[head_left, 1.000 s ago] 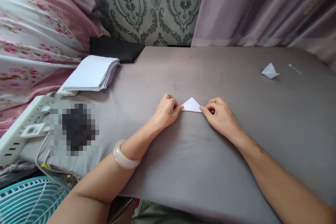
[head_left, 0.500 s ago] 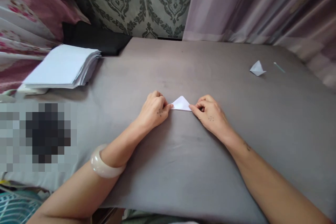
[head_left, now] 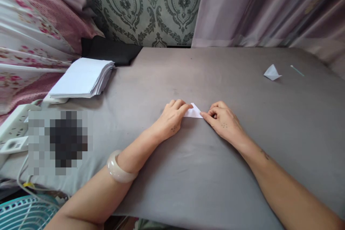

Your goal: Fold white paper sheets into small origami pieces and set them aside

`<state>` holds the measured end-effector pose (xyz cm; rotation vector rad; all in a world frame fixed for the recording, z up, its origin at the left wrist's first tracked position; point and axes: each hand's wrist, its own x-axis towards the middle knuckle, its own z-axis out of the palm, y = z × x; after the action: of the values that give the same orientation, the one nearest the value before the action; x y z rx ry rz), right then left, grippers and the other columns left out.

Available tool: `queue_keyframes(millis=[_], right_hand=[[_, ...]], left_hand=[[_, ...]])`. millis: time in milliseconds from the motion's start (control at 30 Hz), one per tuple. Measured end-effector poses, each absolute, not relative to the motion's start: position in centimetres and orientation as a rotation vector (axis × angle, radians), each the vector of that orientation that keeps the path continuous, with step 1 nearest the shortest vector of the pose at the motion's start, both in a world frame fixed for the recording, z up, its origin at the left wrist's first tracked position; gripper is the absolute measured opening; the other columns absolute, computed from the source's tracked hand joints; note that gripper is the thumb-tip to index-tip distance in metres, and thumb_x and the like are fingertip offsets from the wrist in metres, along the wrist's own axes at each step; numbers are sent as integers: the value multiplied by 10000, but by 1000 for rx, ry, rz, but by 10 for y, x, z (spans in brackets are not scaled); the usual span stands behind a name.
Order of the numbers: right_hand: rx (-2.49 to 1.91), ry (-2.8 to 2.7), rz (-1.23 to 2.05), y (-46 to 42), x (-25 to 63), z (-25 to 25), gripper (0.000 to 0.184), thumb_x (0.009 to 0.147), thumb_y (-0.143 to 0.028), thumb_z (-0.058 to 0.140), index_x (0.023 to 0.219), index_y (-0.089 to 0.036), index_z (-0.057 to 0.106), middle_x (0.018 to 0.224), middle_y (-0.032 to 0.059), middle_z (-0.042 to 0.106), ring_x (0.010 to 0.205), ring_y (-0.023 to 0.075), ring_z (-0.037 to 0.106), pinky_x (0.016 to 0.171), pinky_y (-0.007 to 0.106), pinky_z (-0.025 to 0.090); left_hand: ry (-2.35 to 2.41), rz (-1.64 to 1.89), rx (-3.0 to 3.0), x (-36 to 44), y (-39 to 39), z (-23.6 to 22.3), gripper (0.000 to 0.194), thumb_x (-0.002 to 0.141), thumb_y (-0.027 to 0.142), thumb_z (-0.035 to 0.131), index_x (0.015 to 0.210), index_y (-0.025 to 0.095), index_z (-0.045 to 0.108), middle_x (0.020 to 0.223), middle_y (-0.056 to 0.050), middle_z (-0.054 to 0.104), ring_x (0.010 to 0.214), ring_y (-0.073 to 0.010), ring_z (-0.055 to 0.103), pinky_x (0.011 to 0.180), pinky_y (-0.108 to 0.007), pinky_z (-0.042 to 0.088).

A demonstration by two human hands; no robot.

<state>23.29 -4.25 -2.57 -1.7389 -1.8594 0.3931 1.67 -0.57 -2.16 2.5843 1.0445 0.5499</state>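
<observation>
One white plastic power strip [head_left: 20, 122] lies left, one thick stack of white paper sheets [head_left: 81, 77] far left. Centrally, one small white folded-paper triangle [head_left: 194, 114] sits between two hands. Far right: one white pointed folded-paper piece [head_left: 272, 74], one thin pale-teal stick [head_left: 298, 71]. The left hand [head_left: 172, 116], palm down, bends over the triangle's left side; its grip I cannot tell. The right hand [head_left: 222, 120] pinches the right corner, fingers curled.

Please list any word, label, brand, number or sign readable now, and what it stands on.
No text can be read.
White plug: dark mark, too blurred to read.
Pixelated patch: nothing legible.
Left hand and right hand: small dark marks, no legible characters.
Paper stack, folded paper: no print visible.
</observation>
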Motion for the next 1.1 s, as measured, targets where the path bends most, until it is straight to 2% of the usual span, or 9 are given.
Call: queue_keyframes(millis=[133,300,467,533,633,767,867,967,1100], right_hand=[[-1755,-1852,440,-41,233,-25,325,843,-442,604,622,-205,586,887,34,601,596,117,546,573,298,422],[-1736,-1836,454,-41,237,-23,287,816,-421,632,633,-207,576,854,31,581,620,127,542,614,301,438],[-1724,-1707,546,-44,249,-23,142,767,-333,669,842,-212,658,850,24,592,654,138,556,664,312,469],[-1648,-1641,567,-47,248,-21,165,802,-292,626,941,-210,661,884,34,633,717,154,596,704,320,490],[-1508,-1687,459,-53,236,-16,161,873,-211,526,970,-204,655,949,46,669,842,170,630,799,328,499],[-1370,-1990,336,-65,213,-12,297,939,-140,392,1056,-211,656,1035,69,674,991,195,611,878,349,488],[-1413,-2177,252,-71,204,-13,324,960,-191,396,1189,-201,626,1127,100,652,1058,240,569,875,386,498],[-1481,-2297,163,-75,201,-14,375,967,-299,424,1282,-172,583,1169,120,622,1030,264,546,880,422,499],[-1566,-2384,107,-76,201,-9,420,971,-369,404,1300,-178,582,1153,130,601,1003,276,531,825,436,508]], left_hand=[[919,452,2692,17,-5,-22,540,853,5,323,1343,180,466,1153,-108,558,966,-203,477,912,-344,437],[918,377,2716,14,-1,-21,568,825,-1,348,1317,232,513,1155,-92,544,947,-190,484,922,-338,438],[898,367,2702,12,4,-22,544,842,27,359,1310,242,534,1164,-99,533,985,-199,484,938,-354,430],[895,379,2701,12,5,-23,534,847,35,358,1301,246,545,1157,-100,534,977,-199,482,931,-353,432],[881,390,2695,13,5,-25,549,836,26,351,1301,239,549,1156,-105,530,975,-202,475,929,-356,429],[904,314,2675,14,5,-23,594,817,13,351,1348,217,522,1184,-118,516,994,-213,462,938,-365,405],[1000,190,2660,15,4,-19,627,829,27,350,1396,258,482,1219,-121,502,1010,-239,451,902,-394,390],[1088,136,2633,16,2,-15,620,862,61,349,1412,325,462,1227,-114,496,1018,-256,440,872,-410,370],[1166,164,2540,8,3,-14,513,922,140,346,1332,370,552,1185,-104,513,1016,-253,448,892,-432,343]])
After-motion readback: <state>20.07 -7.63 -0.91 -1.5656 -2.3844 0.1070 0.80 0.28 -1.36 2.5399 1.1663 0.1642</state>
